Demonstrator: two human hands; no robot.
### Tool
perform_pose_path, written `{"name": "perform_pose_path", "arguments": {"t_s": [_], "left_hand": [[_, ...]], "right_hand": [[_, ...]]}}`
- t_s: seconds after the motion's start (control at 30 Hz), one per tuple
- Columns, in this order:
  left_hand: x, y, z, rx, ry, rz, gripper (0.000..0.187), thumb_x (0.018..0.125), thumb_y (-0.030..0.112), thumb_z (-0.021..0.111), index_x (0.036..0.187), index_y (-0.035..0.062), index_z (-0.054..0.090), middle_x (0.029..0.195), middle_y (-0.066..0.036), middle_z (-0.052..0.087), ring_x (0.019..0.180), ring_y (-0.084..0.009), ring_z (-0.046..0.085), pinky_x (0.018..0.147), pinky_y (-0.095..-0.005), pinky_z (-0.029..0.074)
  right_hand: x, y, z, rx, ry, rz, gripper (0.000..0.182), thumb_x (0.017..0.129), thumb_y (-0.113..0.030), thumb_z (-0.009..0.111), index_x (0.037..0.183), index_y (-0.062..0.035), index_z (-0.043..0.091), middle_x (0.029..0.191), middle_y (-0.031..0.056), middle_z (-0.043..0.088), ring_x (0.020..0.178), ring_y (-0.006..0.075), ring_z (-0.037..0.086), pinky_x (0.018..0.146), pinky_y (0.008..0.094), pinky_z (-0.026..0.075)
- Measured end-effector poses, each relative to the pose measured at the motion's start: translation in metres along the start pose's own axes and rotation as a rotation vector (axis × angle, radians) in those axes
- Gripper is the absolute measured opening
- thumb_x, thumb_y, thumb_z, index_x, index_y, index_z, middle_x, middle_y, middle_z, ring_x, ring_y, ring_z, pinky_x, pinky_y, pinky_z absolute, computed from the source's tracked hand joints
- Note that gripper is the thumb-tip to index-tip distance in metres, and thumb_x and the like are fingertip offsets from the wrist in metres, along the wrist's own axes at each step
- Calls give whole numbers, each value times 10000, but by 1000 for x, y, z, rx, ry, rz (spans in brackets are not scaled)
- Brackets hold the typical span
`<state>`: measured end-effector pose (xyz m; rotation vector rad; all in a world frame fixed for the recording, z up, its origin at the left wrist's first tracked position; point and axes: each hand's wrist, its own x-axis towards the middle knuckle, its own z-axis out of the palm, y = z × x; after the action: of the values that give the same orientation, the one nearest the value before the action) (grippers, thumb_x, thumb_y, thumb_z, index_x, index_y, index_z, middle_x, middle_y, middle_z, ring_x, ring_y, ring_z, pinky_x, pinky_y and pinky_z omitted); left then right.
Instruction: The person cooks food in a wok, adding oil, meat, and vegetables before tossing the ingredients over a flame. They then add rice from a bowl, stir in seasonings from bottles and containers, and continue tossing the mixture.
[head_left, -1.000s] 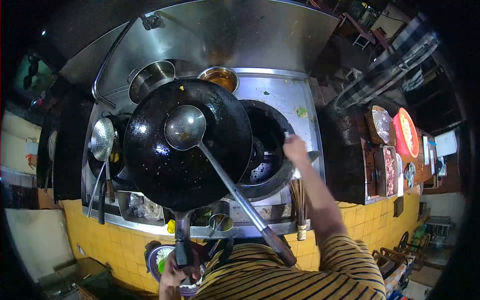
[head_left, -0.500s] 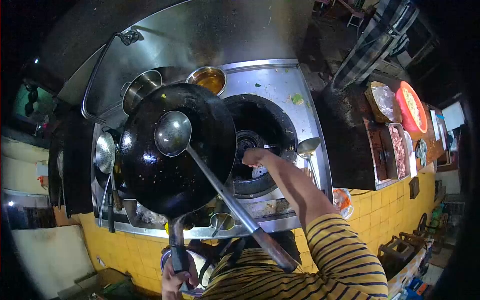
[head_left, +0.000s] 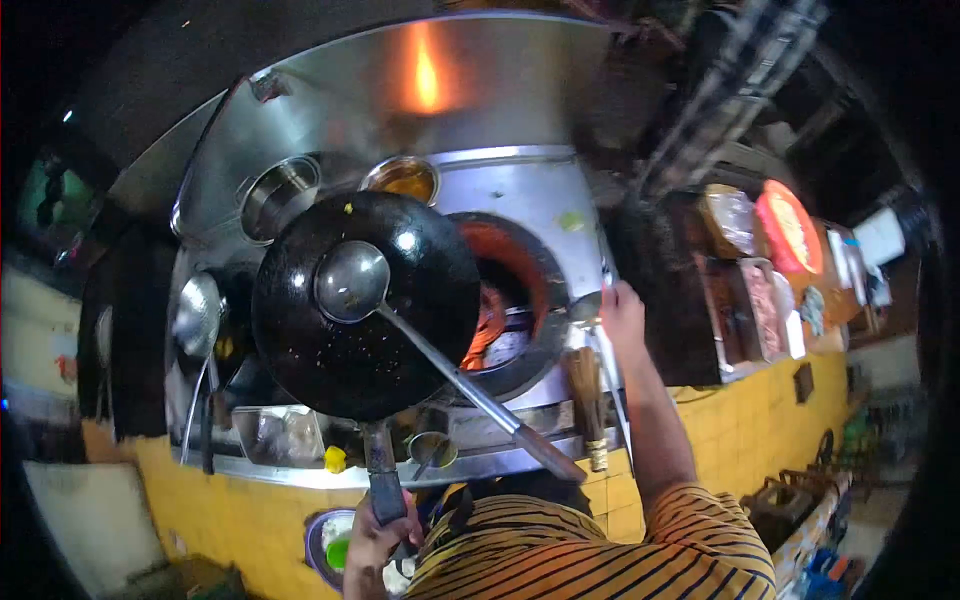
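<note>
My left hand [head_left: 385, 530] is closed around the handle of a black wok [head_left: 300, 330], which is tilted and held over the stove's left side. A large ladle [head_left: 355, 280] lies across the wok, its bowl inside and its wooden handle reaching toward my striped shirt. To the right of the wok, the burner [head_left: 545, 345] glows orange with fire. My right hand [head_left: 622, 315] is at the stove's right edge, fingers curled, beside a small ladle [head_left: 585, 306]; I cannot tell what is in its grip. Close by lies a bamboo brush [head_left: 585, 385].
Behind the wok stand a metal pot [head_left: 280, 200] and a bowl of amber liquid [head_left: 405, 182]. A perforated skimmer [head_left: 197, 312] rests at left. On the right-hand table are a red basin [head_left: 790, 225] and a tray of meat [head_left: 762, 305]. A flame reflection shows on the steel backsplash.
My right hand has moved from the burner to the stove's right edge. The burner, dark before, now burns orange. My left hand still grips the wok, and the bamboo brush has come into view.
</note>
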<state>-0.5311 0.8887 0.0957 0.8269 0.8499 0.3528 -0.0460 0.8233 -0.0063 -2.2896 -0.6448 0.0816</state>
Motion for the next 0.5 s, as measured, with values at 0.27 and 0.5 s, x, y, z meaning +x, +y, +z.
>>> {"name": "perform_pose_path", "arguments": {"t_s": [0.27,0.5], "left_hand": [[98,-64,10,-114,-164,-128,285,801,-14,579,1069,1,483,721,-91,546,577,-195,567,482,-345,492],[146,-118,12,-69,-229,-246,239,826,37,560,1058,36,506,690,-59,551,578,-180,565,515,-370,512]], "right_hand": [[-248,131,-163,-317,61,-32,201,869,-196,528,833,-4,572,772,266,602,763,461,591,682,514,474],[-622,280,-261,-178,269,1309,344,846,-326,586,1008,-28,645,852,204,675,752,367,662,646,436,494]]}}
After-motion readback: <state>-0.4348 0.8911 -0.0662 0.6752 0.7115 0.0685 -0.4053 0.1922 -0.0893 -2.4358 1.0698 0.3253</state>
